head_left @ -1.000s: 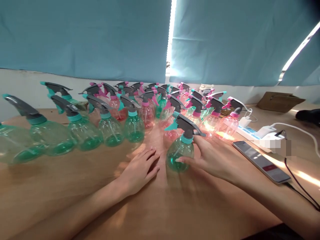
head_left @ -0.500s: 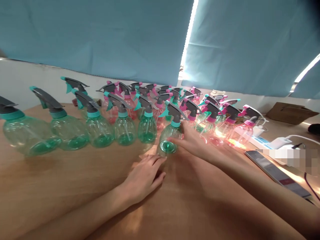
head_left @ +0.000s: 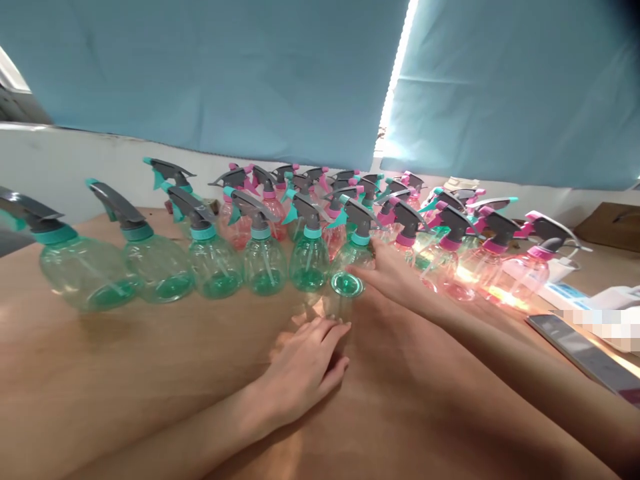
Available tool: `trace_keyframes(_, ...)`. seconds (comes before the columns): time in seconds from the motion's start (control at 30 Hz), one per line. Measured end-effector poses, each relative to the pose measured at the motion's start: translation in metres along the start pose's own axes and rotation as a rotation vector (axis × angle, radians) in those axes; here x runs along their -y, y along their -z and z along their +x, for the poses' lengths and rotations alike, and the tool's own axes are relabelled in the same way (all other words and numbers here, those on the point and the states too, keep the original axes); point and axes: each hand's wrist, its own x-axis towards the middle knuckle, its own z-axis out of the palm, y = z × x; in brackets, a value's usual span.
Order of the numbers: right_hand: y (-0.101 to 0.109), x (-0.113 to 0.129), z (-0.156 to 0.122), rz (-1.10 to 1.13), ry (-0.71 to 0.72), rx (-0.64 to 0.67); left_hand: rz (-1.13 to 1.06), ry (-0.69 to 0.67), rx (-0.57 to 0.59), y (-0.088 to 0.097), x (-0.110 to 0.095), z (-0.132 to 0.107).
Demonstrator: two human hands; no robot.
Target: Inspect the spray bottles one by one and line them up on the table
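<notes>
My right hand (head_left: pixel 393 270) is wrapped around the side of a clear green spray bottle (head_left: pixel 350 257) with a grey and teal trigger head. The bottle's base is tilted toward me, and my farther fingers are hidden behind it. Close on its left stands another green spray bottle (head_left: pixel 309 263), the end of a front row of green ones. My left hand (head_left: pixel 313 363) lies on the wooden table (head_left: pixel 165 373) in front of the row, fingers stretched out, holding nothing.
Pink spray bottles (head_left: pixel 525 270) stand to the right, with several mixed ones behind. A phone (head_left: pixel 585 347) lies at the right beside a white power strip (head_left: pixel 565 293). A brown paper bag (head_left: pixel 613 227) is at the far right; blue blinds (head_left: pixel 225 80) hang behind.
The view has shifted, so the scene sits farther right. My right hand has brought the held spray bottle closer to the end of the green row; my left hand still rests on the table.
</notes>
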Motion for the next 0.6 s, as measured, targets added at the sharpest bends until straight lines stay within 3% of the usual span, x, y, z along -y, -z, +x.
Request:
trace_keyframes(0.43, -0.005, -0.001, 0.008, -0.021, 0.008, 0.006, -0.007, 0.002, 0.004, 0.003, 0.0, 0.0)
trace_keyframes(0.6, -0.001, 0.0, -0.009, 0.01, 0.004, -0.023, -0.002, -0.008, -0.013, 0.001, 0.001, 0.001)
